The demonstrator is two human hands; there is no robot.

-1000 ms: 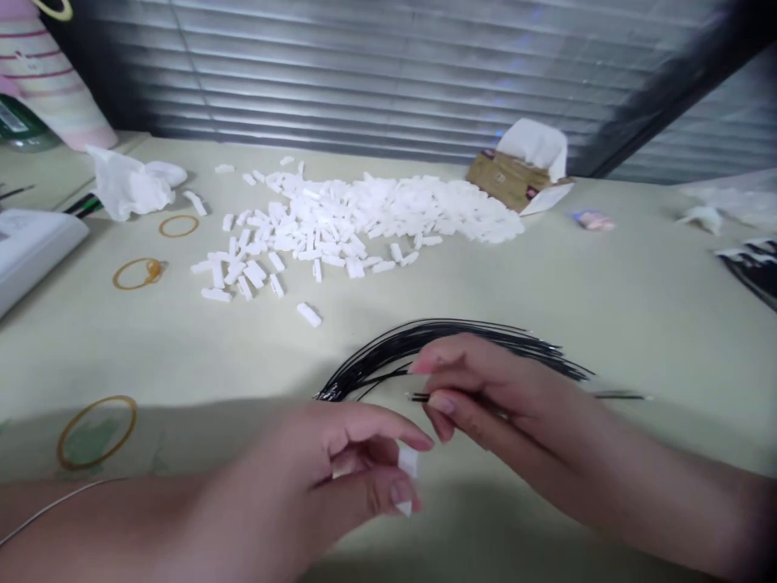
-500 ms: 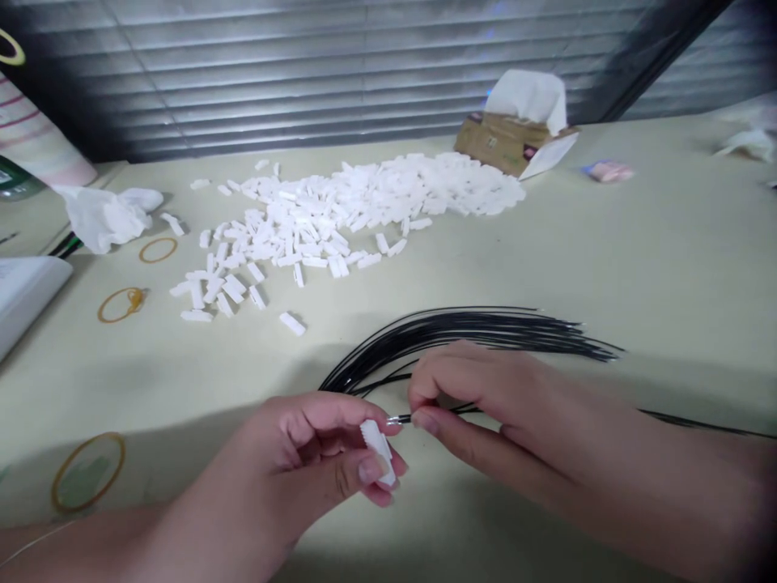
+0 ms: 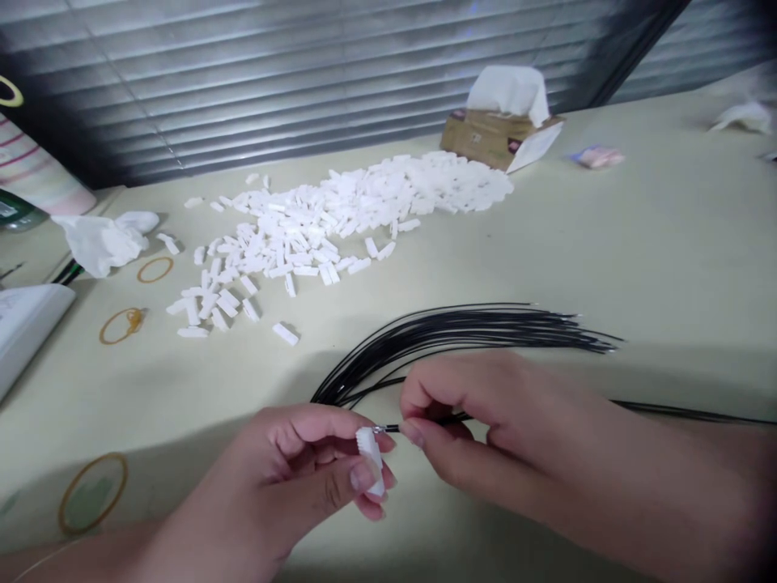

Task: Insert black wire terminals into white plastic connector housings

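Between the thumb and fingers of my left hand [image 3: 303,470] is a white plastic connector housing [image 3: 371,461], its ridged edge facing left and up. My right hand [image 3: 479,429] pinches black wires [image 3: 393,428] close to their crimped metal terminals [image 3: 379,429]. These terminals meet the upper end of the housing; whether they are inside it I cannot tell. Behind both hands a curved bundle of black wires [image 3: 449,330] lies on the table, its bare tips toward the right. More black wire [image 3: 680,412] trails off to the right behind my right wrist.
A large heap of white connector housings [image 3: 340,214] spreads across the back of the table [image 3: 576,267]. Rubber bands [image 3: 92,493] lie at left, near a crumpled tissue [image 3: 103,243]. A tissue box [image 3: 494,134] stands by the window blinds, with a small pink packet [image 3: 598,156] right of it.
The wire terminals have come closer to the housing and now touch its upper end. My right hand has shifted slightly left, and the camera view has tilted a little.
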